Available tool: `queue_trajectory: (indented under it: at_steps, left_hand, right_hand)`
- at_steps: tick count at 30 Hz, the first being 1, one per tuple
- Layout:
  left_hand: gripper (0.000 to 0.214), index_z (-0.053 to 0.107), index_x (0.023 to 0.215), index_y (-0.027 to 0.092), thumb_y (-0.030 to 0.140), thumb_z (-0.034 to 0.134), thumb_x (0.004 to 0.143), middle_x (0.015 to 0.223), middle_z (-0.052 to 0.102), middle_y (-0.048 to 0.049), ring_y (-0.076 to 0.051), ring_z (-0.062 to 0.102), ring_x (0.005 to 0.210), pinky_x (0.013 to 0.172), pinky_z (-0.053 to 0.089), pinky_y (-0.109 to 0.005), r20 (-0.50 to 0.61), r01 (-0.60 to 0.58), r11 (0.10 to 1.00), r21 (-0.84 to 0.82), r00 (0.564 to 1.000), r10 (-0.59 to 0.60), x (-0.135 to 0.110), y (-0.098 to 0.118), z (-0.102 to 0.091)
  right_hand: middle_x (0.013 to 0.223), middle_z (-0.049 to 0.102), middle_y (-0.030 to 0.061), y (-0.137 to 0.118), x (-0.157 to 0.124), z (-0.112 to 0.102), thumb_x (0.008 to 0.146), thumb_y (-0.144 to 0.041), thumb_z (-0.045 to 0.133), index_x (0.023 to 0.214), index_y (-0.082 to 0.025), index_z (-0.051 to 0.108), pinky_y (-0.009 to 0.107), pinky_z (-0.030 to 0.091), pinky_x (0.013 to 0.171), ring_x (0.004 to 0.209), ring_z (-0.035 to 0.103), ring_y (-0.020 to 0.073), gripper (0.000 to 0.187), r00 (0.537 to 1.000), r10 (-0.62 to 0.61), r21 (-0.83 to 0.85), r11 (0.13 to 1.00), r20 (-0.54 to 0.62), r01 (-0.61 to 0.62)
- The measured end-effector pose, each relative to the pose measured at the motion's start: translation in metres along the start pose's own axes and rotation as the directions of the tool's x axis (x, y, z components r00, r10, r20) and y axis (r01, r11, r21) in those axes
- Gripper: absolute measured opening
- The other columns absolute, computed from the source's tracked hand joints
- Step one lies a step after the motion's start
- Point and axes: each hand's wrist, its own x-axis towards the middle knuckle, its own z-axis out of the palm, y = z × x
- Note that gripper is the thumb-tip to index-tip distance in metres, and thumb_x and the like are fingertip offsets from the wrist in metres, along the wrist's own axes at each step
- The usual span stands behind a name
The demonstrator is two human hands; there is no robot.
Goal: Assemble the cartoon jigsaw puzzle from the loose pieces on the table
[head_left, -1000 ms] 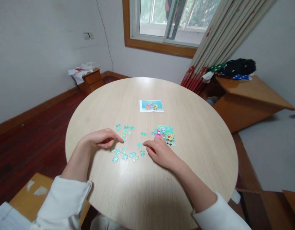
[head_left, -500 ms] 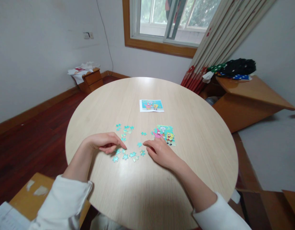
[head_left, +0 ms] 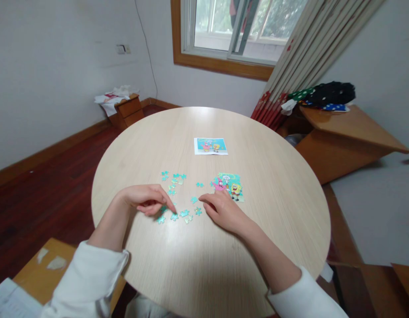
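Note:
My left hand [head_left: 149,198] is over the loose jigsaw pieces, its index finger stretched down to the edge of a turquoise jigsaw piece [head_left: 174,217]. The other fingers of that hand are curled, and nothing shows in its grasp. Low over the table, my right hand [head_left: 222,211] has its index finger extended beside another turquoise piece [head_left: 194,200]. Just beyond that hand lies the partly assembled jigsaw puzzle [head_left: 236,181], with pink and yellow cartoon figures; my fingers cover its lower left part. Several more loose pieces [head_left: 175,181] lie beyond my left hand, some partly hidden by it.
A printed picture [head_left: 211,146] of the same figures lies farther back on the round wooden table [head_left: 204,265]. A wooden cabinet [head_left: 343,141] with cloths on top stands at the right. A low yellowish surface [head_left: 45,274] is at the lower left.
My left index fingertip has slid slightly towards me, from one piece to the turquoise piece just nearer. My right hand has stayed in place.

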Motion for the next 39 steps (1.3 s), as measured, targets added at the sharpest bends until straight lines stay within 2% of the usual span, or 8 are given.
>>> queue_trajectory:
  at_steps: [4,10,15,20,28,34,39]
  left_hand:
    - [0.03,0.071,0.1,0.009,0.019,0.046,0.086,0.043,0.057,-0.0007,-0.006,0.031,0.027,0.027,0.018,-0.016,0.049,0.043,0.999,0.014,0.998,-0.043,0.002,-0.004,0.001]
    - [0.029,0.071,0.097,0.011,0.017,0.046,0.085,0.043,0.058,-0.0001,-0.007,0.033,0.026,0.027,0.022,-0.015,0.036,0.075,0.997,0.035,0.996,-0.077,0.006,-0.011,-0.003]
    - [0.034,0.067,0.109,0.01,0.019,0.042,0.089,0.044,0.059,0.0001,-0.006,0.031,0.025,0.026,0.02,-0.014,0.042,0.043,0.998,0.043,0.998,-0.045,0.006,-0.006,0.0]
    - [0.036,0.063,0.118,0.01,0.019,0.041,0.091,0.045,0.06,0.0002,-0.007,0.036,0.026,0.027,0.024,-0.013,0.09,0.032,0.999,0.028,0.995,-0.034,0.009,-0.002,0.007]
    - [0.038,0.061,0.121,0.01,0.019,0.04,0.091,0.047,0.062,-0.0002,-0.007,0.04,0.027,0.027,0.027,-0.013,0.099,0.03,0.999,0.013,0.995,-0.031,0.02,-0.011,0.008]
    - [0.037,0.06,0.122,0.01,0.019,0.04,0.092,0.048,0.063,0.0001,-0.007,0.041,0.028,0.028,0.028,-0.014,0.149,0.049,0.998,0.029,0.987,-0.053,0.019,-0.005,0.012]
    - [0.038,0.06,0.122,0.011,0.019,0.042,0.09,0.048,0.062,0.0009,-0.008,0.041,0.028,0.028,0.027,-0.015,0.101,0.095,0.995,0.037,0.99,-0.098,0.022,-0.006,0.019]
  right_hand:
    - [0.097,0.071,0.006,0.0,0.0,0.0,0.091,-0.015,0.045,0.107,-0.019,0.065,0.038,0.035,0.088,0.09,0.057,0.0201,0.026,1.0,-0.005,0.006,1.0,-0.008,0.005]
    - [0.096,0.071,0.0059,0.0,0.001,0.001,0.091,-0.016,0.044,0.106,-0.019,0.064,0.038,0.035,0.088,0.09,0.057,0.0203,0.026,1.0,-0.011,-0.001,1.0,-0.014,0.011]
    - [0.096,0.071,0.0059,0.0,0.0,0.0,0.091,-0.015,0.045,0.106,-0.02,0.064,0.037,0.035,0.088,0.089,0.057,0.0197,0.025,1.0,-0.015,-0.008,1.0,-0.017,0.015]
    - [0.097,0.071,0.0059,0.0,0.0,-0.001,0.091,-0.015,0.045,0.107,-0.02,0.065,0.037,0.035,0.088,0.089,0.057,0.0194,0.026,1.0,-0.006,-0.001,1.0,-0.01,0.006]
    - [0.097,0.071,0.0064,0.001,0.001,0.001,0.091,-0.016,0.045,0.106,-0.019,0.066,0.036,0.036,0.087,0.089,0.058,0.0195,0.026,1.0,-0.012,-0.004,1.0,-0.022,0.012]
    - [0.097,0.071,0.006,0.0,0.001,0.001,0.091,-0.016,0.045,0.106,-0.02,0.066,0.036,0.035,0.087,0.089,0.058,0.0196,0.026,0.999,-0.017,0.002,1.0,-0.027,0.017]
    - [0.096,0.071,0.0059,0.0,0.002,0.002,0.091,-0.015,0.045,0.105,-0.019,0.065,0.036,0.034,0.087,0.089,0.057,0.0199,0.025,0.999,-0.019,0.014,1.0,-0.032,0.019]
